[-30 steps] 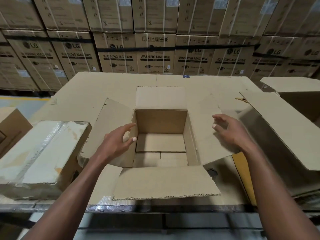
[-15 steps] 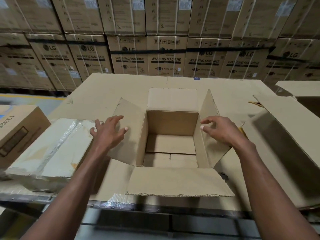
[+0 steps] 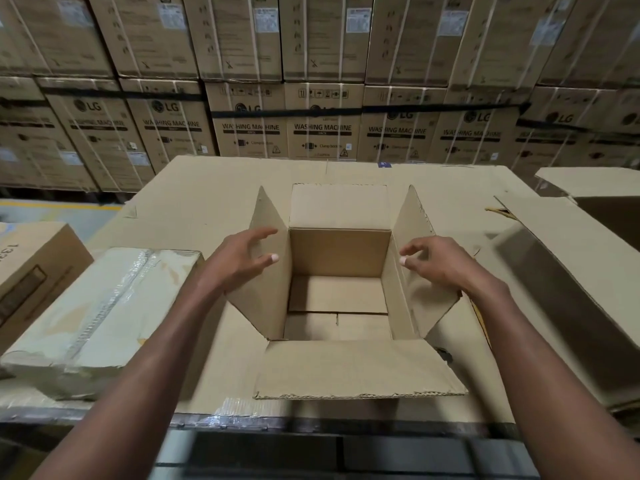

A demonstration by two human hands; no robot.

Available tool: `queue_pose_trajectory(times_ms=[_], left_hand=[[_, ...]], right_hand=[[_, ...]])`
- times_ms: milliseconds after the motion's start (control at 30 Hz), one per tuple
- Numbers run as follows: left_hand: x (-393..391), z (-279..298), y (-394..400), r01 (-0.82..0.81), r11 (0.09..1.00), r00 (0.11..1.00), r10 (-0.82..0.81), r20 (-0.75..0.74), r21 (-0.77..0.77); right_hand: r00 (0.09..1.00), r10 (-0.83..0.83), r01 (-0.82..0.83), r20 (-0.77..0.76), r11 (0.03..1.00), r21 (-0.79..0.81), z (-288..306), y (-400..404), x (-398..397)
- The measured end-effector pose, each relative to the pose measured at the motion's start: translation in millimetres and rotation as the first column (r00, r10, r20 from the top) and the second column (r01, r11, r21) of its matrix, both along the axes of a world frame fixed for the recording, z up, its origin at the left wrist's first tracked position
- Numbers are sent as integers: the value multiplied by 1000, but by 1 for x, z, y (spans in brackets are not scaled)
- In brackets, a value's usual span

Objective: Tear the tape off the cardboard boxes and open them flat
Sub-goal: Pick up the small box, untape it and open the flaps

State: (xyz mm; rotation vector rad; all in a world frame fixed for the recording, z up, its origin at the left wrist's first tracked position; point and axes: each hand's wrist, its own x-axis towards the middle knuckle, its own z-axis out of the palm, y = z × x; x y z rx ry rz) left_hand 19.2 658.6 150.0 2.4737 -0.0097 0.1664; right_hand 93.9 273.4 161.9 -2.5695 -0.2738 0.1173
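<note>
An open cardboard box (image 3: 339, 251) stands in the middle of the cardboard-covered work surface (image 3: 194, 202), its inside bare. Its far flap and near flap (image 3: 356, 368) lie folded outward. The left flap (image 3: 268, 216) and right flap (image 3: 412, 216) stand up, leaning slightly outward. My left hand (image 3: 235, 263) is against the left flap with fingers spread and loosely curved. My right hand (image 3: 443, 266) lies the same way against the right flap. Neither hand grips anything. Clear tape remnants (image 3: 239, 408) show along the surface's front edge.
A pale box wrapped in clear tape (image 3: 104, 313) sits close on the left, with another brown box (image 3: 31, 271) beyond it. Opened cardboard boxes (image 3: 561, 292) lie on the right. Stacked washing machine cartons (image 3: 322, 126) wall off the back. The surface's front edge (image 3: 311, 422) is near me.
The two side flaps have risen from lying spread outward to standing nearly upright. Both hands have moved inward and closer to the box opening with them.
</note>
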Motion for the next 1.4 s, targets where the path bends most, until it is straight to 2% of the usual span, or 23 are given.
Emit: queue_pose_trajectory(times_ms=[167,367,533,767,1067,1400], left_hand=[[22,1,-24,38,996,993,-28,-114,84],[40,2,-36,11,955,985,40,-167,295],[41,-1,-32,-88,941,985,132,-114,325],[32,15,-37,-143,939,988,152,-5,313],[1,120,-80,-178,923,973,113,203,340],[-43,254,-129,-121,912,954,-2,300,391]], right_hand=[[1000,-4,2,-12,991,-134,1,1,10],[1000,-5,10,21,971,-238,-4,-1,19],[999,3,8,42,968,-253,-6,-8,29],[994,32,-5,106,969,-246,7,-23,36],[956,96,-43,279,981,-190,101,-60,28],[914,50,22,402,985,-174,221,-97,-31]])
